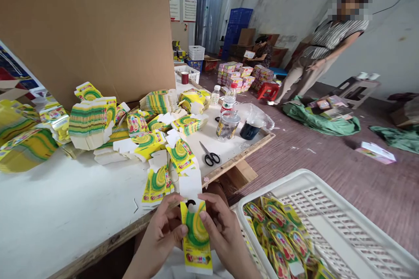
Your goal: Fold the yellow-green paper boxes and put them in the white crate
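Observation:
Both of my hands hold one yellow and green printed carton (196,237) just off the near edge of the white table (65,209). My left hand (160,237) pinches the carton's left side, thumb on its face. My right hand (224,233) grips its right side, thumb pressed near the top. The carton's white top flap (190,187) stands up above my fingers. A small stack of flat cartons (157,185) lies on the table just beyond my hands.
Heaps of flat cartons (88,122) cover the table's back, before a big cardboard sheet (98,26). Scissors (209,156), a jar (227,124), bottles and a dark cup (249,130) sit at its right end. A white crate (327,200) holding folded cartons stands at my right. A person (324,52) stands beyond.

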Tool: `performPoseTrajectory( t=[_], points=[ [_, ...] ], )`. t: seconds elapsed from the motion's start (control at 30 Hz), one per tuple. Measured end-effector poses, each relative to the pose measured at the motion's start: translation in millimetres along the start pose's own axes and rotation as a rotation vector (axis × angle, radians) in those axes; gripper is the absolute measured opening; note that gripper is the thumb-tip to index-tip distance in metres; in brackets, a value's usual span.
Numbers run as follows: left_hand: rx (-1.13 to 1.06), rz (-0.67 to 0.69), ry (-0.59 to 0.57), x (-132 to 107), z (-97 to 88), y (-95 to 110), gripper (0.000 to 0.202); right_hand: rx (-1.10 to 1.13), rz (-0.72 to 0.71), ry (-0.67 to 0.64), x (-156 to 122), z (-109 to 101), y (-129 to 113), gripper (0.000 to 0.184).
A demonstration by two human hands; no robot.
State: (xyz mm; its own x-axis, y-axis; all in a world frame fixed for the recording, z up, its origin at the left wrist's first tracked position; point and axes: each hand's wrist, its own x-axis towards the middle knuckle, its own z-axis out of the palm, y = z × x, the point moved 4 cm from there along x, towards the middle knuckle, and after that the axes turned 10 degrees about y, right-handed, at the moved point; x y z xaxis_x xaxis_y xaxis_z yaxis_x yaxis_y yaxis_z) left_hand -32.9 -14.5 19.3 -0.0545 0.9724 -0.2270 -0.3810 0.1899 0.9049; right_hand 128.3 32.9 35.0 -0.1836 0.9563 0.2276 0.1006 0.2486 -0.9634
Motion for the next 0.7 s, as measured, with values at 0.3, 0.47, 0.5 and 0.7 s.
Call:
performPoseTrajectory(
  t=[0.3,0.47,0.5,0.7],
  points=[
    [-0.042,-0.001,-0.120,-1,6.6,4,0.039,-0.035,-0.023,-0.054,6,1,-12,0.026],
    [-0.033,-0.021,-0.122,-2,7.0,2,0.042,-0.073,-0.061,-0.020,9,0,-20,0.034],
    [-0.034,-0.033,-0.120,-2,7.6,1,0.043,-0.085,-0.075,-0.004,10,-1,-20,0.035],
    [-0.012,-0.045,-0.123,-4,11.7,4,0.044,-0.082,-0.145,0.057,10,-4,-17,0.032]
  ],
)
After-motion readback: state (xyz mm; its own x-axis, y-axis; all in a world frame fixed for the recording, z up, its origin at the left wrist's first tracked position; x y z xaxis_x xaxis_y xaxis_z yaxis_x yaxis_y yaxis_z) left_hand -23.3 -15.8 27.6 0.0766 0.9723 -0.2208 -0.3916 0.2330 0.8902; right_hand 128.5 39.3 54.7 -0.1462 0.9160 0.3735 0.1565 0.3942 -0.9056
